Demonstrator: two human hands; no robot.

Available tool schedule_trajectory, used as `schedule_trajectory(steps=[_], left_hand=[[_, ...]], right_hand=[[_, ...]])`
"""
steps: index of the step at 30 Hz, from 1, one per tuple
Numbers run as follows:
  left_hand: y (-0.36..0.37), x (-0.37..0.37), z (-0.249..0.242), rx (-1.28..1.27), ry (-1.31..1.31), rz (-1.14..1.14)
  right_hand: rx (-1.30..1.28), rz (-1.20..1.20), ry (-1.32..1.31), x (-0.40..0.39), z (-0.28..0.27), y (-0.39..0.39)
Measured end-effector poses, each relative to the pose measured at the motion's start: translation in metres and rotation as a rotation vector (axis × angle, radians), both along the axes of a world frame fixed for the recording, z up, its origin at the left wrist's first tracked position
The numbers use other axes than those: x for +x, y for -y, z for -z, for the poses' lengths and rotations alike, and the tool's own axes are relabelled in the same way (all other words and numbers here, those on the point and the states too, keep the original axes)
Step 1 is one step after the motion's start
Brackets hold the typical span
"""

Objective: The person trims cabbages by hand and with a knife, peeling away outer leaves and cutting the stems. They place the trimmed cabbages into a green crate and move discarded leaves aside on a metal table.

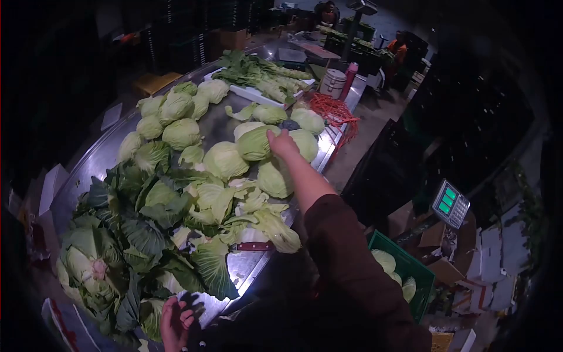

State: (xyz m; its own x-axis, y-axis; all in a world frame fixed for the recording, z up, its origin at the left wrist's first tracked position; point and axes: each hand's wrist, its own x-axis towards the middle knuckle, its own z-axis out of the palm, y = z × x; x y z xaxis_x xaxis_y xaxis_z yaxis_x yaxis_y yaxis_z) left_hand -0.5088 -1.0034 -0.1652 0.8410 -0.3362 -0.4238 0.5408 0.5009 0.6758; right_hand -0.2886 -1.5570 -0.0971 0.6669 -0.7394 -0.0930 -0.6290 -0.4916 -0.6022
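Observation:
My right hand (284,145) reaches across the metal table and grips the right end of a pale green cabbage (255,143), thumb on its surface and the other fingers partly hidden. Trimmed cabbages surround it, among them a round cabbage (226,161) to its left and another cabbage (275,178) below. Low in the view, my left hand (174,324) is held beside dark outer cabbage leaves (214,267), its fingers loosely bent and nothing visible in them. A knife (254,246) with a reddish-brown handle lies near the table edge, its blade partly under loose leaves.
Stacked cabbages (176,107) stand at the far left, behind untrimmed ones. Leafy stems fill a white tray (249,94); red ties (334,110) hang over the right edge. A green crate (425,276) holding cabbages and a lit scale display (450,202) are right. People stand far back.

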Motion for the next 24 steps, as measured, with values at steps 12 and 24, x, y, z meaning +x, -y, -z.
schedule_trajectory(steps=[12, 24], left_hand=[[-0.057, -0.001, -0.055, 0.313, 0.217, -0.373], [-0.170, 0.084, -0.091, 1.284, 0.563, -0.834]], right_hand=[[-0.156, 0.051, 0.776, -0.013, 0.059, 0.050], [0.954, -1.224, 0.334, -0.061, -0.040, -0.332]])
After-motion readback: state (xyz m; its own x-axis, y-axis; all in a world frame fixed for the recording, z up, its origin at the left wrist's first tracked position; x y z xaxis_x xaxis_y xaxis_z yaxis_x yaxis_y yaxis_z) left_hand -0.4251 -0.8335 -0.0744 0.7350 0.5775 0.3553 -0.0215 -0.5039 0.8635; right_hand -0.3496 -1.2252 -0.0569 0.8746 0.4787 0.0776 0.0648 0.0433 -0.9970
